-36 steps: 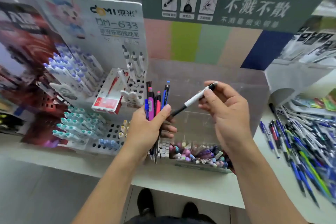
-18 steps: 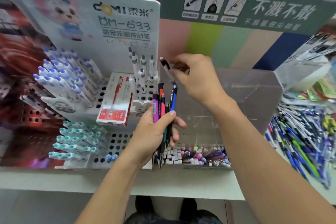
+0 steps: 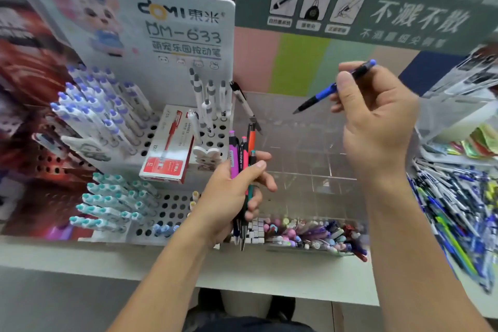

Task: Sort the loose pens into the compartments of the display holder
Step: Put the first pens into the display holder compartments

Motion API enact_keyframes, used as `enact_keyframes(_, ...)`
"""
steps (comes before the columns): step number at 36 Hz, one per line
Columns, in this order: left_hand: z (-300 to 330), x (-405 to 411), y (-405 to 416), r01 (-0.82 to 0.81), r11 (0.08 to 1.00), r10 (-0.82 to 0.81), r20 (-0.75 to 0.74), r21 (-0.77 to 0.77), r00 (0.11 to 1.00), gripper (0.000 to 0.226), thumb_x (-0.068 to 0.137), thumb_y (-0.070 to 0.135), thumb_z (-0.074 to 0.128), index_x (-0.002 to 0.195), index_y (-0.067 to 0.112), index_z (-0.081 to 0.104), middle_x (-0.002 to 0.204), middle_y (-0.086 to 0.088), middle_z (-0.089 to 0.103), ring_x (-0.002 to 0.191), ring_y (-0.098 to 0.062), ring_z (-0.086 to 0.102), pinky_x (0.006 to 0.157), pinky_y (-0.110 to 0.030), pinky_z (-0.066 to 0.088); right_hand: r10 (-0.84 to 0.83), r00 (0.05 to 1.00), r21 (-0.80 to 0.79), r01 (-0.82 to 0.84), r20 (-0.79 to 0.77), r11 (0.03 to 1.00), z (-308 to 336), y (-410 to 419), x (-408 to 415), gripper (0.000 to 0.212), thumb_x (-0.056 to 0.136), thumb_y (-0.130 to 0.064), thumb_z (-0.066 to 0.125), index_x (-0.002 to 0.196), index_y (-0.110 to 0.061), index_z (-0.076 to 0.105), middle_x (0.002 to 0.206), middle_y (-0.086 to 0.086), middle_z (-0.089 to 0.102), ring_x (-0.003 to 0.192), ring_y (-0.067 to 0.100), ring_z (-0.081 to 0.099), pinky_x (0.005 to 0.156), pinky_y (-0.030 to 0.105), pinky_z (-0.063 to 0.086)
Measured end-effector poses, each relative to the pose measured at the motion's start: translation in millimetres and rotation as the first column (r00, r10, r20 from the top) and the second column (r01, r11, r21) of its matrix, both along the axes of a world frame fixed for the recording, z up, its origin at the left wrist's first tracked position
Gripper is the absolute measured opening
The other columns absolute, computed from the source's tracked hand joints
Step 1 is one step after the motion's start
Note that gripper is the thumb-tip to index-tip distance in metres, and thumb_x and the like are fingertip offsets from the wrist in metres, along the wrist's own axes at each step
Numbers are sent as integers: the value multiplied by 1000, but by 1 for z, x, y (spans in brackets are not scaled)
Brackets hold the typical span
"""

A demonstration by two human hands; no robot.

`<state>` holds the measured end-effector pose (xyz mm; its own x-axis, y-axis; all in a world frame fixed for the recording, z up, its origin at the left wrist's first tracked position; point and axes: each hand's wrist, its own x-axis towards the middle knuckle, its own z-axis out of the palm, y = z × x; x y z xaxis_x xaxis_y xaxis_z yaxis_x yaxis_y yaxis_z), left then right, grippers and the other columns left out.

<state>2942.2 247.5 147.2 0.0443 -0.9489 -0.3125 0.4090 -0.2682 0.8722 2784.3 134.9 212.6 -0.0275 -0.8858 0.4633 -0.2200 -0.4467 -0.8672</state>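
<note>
White perforated display holder [image 3: 172, 202] at left of frame, rows of blue- and teal-capped pens standing in its holes, red pen box [image 3: 168, 148] lying on it. Centre: left hand [image 3: 231, 197], fingers curled round a bundle of pens [image 3: 244, 167] held upright, tips down. Clear compartment holder [image 3: 304, 159] behind it. Upper right: right hand [image 3: 377, 121] pinching a blue-black pen [image 3: 332, 87], tip pointing lower left. Far right: loose pens [image 3: 463, 213] heaped on counter [image 3: 161, 264].
</note>
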Motion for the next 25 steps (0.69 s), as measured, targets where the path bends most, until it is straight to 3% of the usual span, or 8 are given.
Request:
enact_keyframes(3, 5, -4, 0, 39, 999, -36, -100, 27, 994, 12, 103, 11, 47, 114, 6, 49, 75, -13, 65, 41, -11, 36, 35, -19, 32, -22, 926, -130, -29, -376, 991, -4, -20, 6, 14, 95, -18, 66, 102, -7, 72, 89, 3, 71, 74, 12, 62, 72, 24, 50)
enact_keyframes(9, 10, -15, 2, 51, 999, -52, -78, -19, 996, 24, 90, 26, 60, 100, 6, 53, 92, -20, 67, 45, -18, 44, 37, -22, 37, 175, 656, 119, -129, -734, 985, -24, -50, 29, 13, 88, -18, 74, 97, -8, 74, 92, 14, 75, 87, 35, 67, 78, 37, 50)
enact_keyframes(12, 9, -18, 1, 15, 1000, -16, -54, -18, 998, 26, 90, 28, 60, 104, 6, 60, 92, -15, 70, 52, -19, 53, 41, -25, 44, 130, 782, 86, -98, -610, 991, -20, -41, 24, 25, 88, -20, 77, 110, -9, 76, 95, 4, 76, 83, 18, 69, 83, 28, 53)
enact_keyframes(15, 8, -21, -3, -7, 1000, 7, -31, -14, 999, 31, 88, 29, 62, 106, 4, 60, 86, -10, 71, 54, -16, 56, 42, -25, 46, 74, 902, 47, -59, -425, 997, -14, -16, 5, 17, 91, -32, 75, 94, -16, 80, 75, -11, 71, 63, 2, 60, 64, 14, 46)
enact_keyframes(18, 8, -26, -7, 9, 1000, -9, -16, -23, 1000, 29, 87, 29, 61, 106, 7, 63, 84, -11, 72, 52, -16, 58, 42, -24, 46, 337, 880, 394, -194, -334, 898, -20, 8, -15, 26, 89, -43, 75, 81, -19, 80, 59, -11, 64, 54, 2, 51, 56, 25, 44)
enact_keyframes(20, 8, -31, -10, 19, 1000, -19, 2, -13, 1000, 31, 90, 29, 60, 110, 6, 65, 86, -14, 74, 54, -17, 62, 44, -24, 49, 458, 875, 528, -319, -155, 787, -27, 18, -22, 23, 91, -29, 75, 80, -9, 77, 53, -9, 52, 50, 5, 41, 51, 20, 35)
enact_keyframes(22, 9, -39, -14, -5, 1000, 5, 12, 0, 1000, 24, 97, 23, 56, 108, 4, 66, 86, -16, 76, 58, -18, 67, 49, -25, 55, 411, 910, 532, -374, 53, 759, -32, 23, -26, 22, 93, -17, 72, 82, 1, 72, 56, -1, 48, 51, 8, 40, 50, 20, 34)
enact_keyframes(25, 11, -49, -22, -130, 991, 130, -5, 38, 991, 18, 103, 16, 51, 96, 3, 62, 79, -14, 76, 57, -18, 70, 52, -25, 58, 212, 941, 402, -307, 264, 863, -25, 18, -35, 13, 98, -12, 66, 88, -6, 73, 65, -1, 61, 57, 10, 53, 51, 19, 41)
